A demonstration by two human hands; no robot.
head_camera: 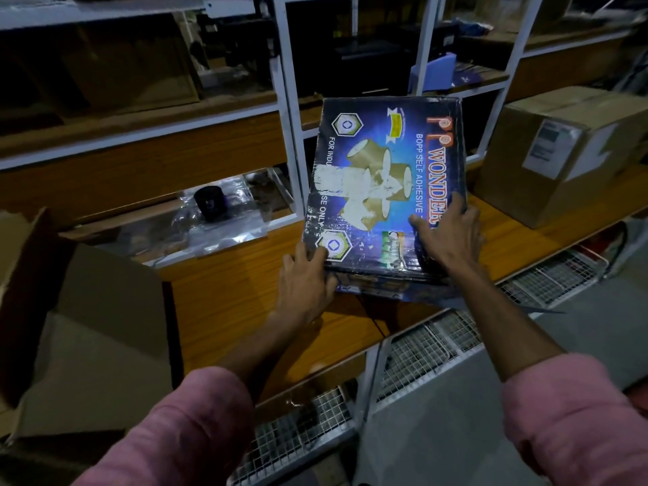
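A blue printed cardboard box (pixel 382 163) of self-adhesive tape stands on the wooden shelf (pixel 245 292), its printed face tilted toward me. My left hand (pixel 305 278) grips its near left corner, thumb on the printed face and fingers curled round the edge. My right hand (pixel 447 233) lies on the near right part of the face, fingers spread over the right edge. Both forearms reach forward out of pink sleeves.
An open brown carton (pixel 87 327) with raised flaps sits at the left. A sealed brown carton (pixel 561 152) with a white label stands at the right. A black cylinder (pixel 210 203) on clear plastic bags lies behind. White rack posts (pixel 287 100) and wire mesh panels (pixel 420 356) frame the shelf.
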